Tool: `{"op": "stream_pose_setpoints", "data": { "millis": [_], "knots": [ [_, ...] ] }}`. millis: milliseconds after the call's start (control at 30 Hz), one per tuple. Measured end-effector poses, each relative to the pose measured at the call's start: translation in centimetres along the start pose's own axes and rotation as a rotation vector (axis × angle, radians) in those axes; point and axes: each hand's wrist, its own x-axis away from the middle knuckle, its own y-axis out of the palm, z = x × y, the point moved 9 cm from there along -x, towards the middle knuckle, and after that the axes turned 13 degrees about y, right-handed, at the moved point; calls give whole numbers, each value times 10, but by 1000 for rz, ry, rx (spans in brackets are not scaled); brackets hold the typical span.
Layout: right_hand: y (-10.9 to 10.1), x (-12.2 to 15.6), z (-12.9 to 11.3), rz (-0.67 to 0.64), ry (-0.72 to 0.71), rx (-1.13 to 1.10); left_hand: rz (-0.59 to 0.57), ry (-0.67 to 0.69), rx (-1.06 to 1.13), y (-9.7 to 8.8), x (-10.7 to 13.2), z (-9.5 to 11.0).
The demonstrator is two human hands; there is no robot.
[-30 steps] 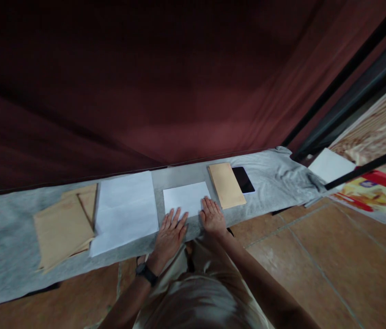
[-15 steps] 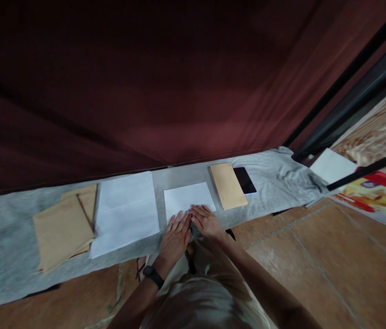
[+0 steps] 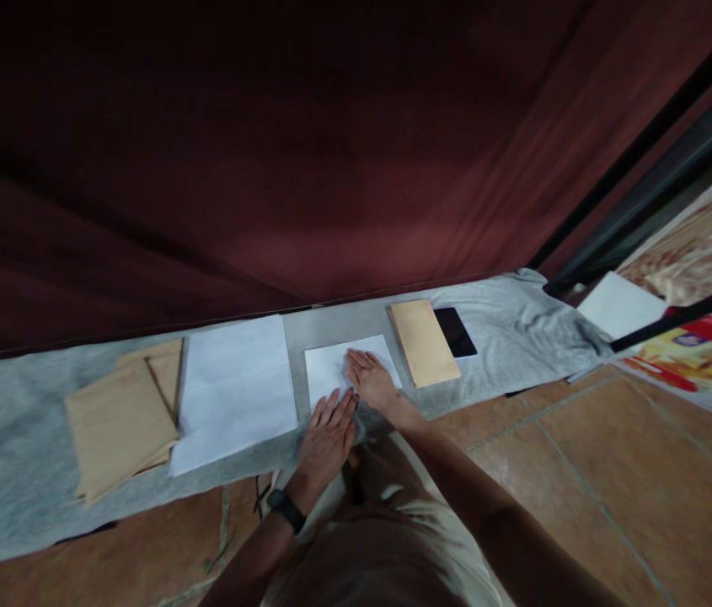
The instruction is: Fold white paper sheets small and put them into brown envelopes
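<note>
A white sheet of paper [image 3: 325, 362], small enough to look folded, lies flat on the grey cloth in front of me. My left hand [image 3: 328, 434] rests with its fingers stretched out on the near edge of this sheet. Farther in, my right hand [image 3: 371, 379] lies flat on the sheet's right half, fingers extended. Both palms face down and grip nothing. To the left is a stack of larger white paper [image 3: 235, 388]. Just right of the sheet sits a stack of brown envelopes [image 3: 425, 341].
More brown envelopes [image 3: 119, 430] lie loosely piled at the left. A dark-screened phone or tablet [image 3: 455, 331] sits partly behind the right envelopes. The grey cloth [image 3: 507, 337] covers a long narrow surface against a dark red curtain [image 3: 330, 185]. A colourful printed box or sheet [image 3: 703, 358] is at far right.
My right hand has slid forward over the sheet, away from the left hand's fingertips. My left hand stays nearly where it was at the near edge.
</note>
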Motion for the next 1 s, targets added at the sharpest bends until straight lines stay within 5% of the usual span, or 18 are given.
{"op": "stream_pose_setpoints", "data": {
  "millis": [267,633,1000],
  "knots": [
    [10,-23,3,14,60,45,6,-1,-9,-1,0,1],
    [7,27,15,93,92,68,14,-23,-17,5,1,2],
    [-10,52,45,202,208,79,173,-256,-34,8,18,-5]
  ]
}}
